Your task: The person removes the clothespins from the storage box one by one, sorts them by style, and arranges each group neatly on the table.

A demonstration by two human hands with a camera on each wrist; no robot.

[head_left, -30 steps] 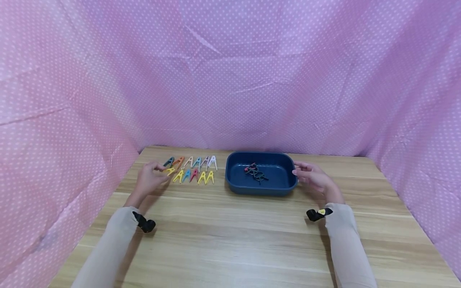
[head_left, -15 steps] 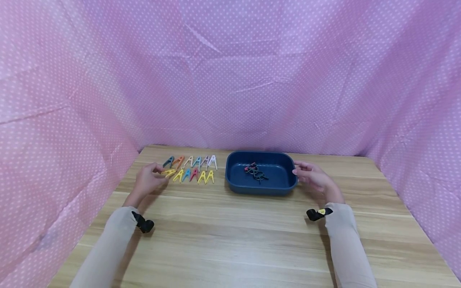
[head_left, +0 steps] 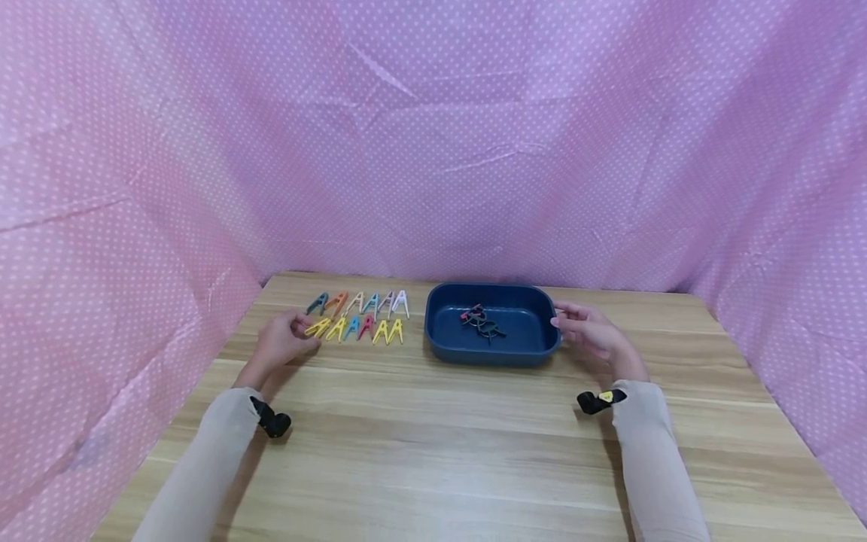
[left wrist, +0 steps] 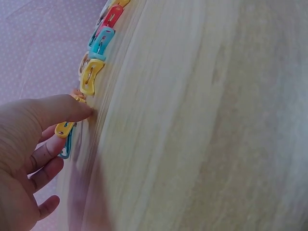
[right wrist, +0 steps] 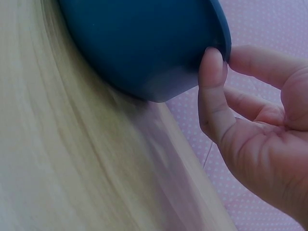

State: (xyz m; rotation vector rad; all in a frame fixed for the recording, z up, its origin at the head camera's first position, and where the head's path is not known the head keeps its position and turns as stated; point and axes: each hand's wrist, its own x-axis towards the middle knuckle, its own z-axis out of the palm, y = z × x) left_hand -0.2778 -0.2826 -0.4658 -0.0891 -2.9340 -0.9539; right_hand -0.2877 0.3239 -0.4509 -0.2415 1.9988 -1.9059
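My left hand (head_left: 281, 339) is at the left end of the front row of clothespins, its thumb and fingers around a yellow clothespin (head_left: 317, 327). In the left wrist view the thumb lies across this yellow clothespin (left wrist: 64, 129), partly hiding it. Other clothespins in several colours stand in two rows, among them a red one (head_left: 366, 327) and a white one (head_left: 401, 302). My right hand (head_left: 592, 333) pinches the right rim of a dark blue rectangular basin (head_left: 493, 357), thumb on its outer wall (right wrist: 139, 53). Small dark green and red pieces with round parts (head_left: 482, 325) lie inside.
Everything stands near the back edge of a wooden table (head_left: 433, 452). Pink dotted cloth (head_left: 433, 150) hangs behind it and on both sides. A small black camera (head_left: 272, 420) is on the left wrist and another (head_left: 594, 402) on the right.
The yellow clothespin at my left fingers has turned from lying nearly sideways to a slant closer to that of its row. The right hand and the basin have stayed in place.
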